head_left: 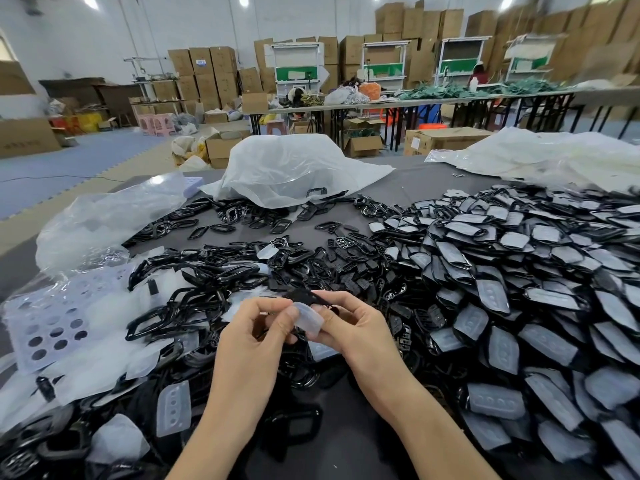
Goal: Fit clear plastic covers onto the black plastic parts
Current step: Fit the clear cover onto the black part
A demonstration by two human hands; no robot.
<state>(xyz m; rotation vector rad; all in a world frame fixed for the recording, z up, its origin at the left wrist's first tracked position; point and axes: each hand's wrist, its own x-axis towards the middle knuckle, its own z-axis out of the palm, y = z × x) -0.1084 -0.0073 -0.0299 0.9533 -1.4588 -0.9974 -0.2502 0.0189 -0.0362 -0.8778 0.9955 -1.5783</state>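
Clear cover point(309, 319) between both hands point(257, 329) point(355, 327)

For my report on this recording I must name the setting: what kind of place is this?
Probably a small factory or assembly workshop: the work table is heaped with black plastic parts, many at right already wearing clear covers, and stacked cardboard cartons line the back wall.

Bare table point(346, 420) shows only at the bottom centre and in a grey strip at the upper middle. A deep heap of covered parts point(519, 278) blocks the whole right. Loose black frames point(194, 271) and clear sheets point(52, 323) crowd the left. A slumped bag point(294, 168) closes the far centre.
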